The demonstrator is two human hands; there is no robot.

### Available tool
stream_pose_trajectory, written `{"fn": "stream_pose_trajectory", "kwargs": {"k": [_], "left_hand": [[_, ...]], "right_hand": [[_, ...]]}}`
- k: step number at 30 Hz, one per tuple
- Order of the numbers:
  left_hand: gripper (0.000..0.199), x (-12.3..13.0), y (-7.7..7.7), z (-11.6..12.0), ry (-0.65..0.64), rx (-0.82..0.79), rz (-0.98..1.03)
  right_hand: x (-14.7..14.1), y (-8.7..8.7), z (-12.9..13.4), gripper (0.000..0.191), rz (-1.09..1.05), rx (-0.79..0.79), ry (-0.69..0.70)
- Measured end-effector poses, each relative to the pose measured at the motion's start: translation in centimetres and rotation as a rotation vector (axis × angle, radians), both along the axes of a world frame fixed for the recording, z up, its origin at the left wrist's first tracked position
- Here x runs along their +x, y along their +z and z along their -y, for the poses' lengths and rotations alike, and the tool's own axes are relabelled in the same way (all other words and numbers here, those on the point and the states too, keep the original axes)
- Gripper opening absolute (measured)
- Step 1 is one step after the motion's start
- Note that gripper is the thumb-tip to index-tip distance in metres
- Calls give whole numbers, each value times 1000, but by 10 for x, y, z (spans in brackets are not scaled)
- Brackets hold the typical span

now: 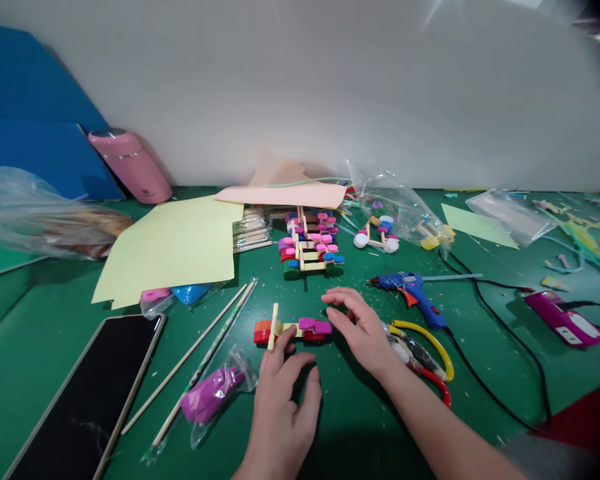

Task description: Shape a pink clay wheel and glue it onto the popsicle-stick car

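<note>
A small toy car (293,330) of popsicle sticks stands on the green table in front of me, with red wheels on the left and pink pieces on the right. An upright stick rises from its left part. My left hand (285,393) reaches it from below, index fingertip at its middle, the other fingers spread. Just right of the car hovers my right hand (363,330), fingers curved and apart, nothing between them. Close by the right wrist lie pliers (427,353) with yellow and red handles, partly covered. A blue glue gun (413,293) rests beyond.
Several similar cars (313,243) stand in a stack behind, another car (377,233) to their right. Leftward are a phone (87,400), wooden sticks (185,360), a bagged purple lump (213,395) and yellow paper (175,250). A pink bottle (133,167) and power bank (565,319) flank these.
</note>
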State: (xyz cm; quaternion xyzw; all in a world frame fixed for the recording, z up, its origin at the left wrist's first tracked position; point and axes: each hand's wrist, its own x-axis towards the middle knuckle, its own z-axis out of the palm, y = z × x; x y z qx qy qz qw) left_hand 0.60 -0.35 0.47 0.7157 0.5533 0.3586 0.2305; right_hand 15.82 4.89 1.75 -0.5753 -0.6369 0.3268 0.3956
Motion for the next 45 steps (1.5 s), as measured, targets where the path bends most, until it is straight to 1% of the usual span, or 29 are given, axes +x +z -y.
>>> {"fn": "stream_pose_trajectory", "kwargs": {"k": [4,8,13,20,36,39,41,45], "left_hand": [[15,0,0,0,-4,-3,-8],[14,1,1,-2,15,23,5],[14,2,2,-2,14,15,3],[15,2,1,0,30,45,31],[15,1,2,0,14,15,36],[15,2,2,0,21,23,33],[14,2,2,0,24,29,33],[14,1,0,0,15,42,28]], "right_hand": [[5,-1,5,17,-2,-11,-3],[3,-2,8,18,2,-21,18],[1,-1,9,20,-3,-15,11],[-3,0,12,23,26,35,41],[-5,2,9,23,49,59,30],[1,3,11,21,53,94,8],[5,4,14,21,95,146,17],[9,7,25,29,295,270,110]]}}
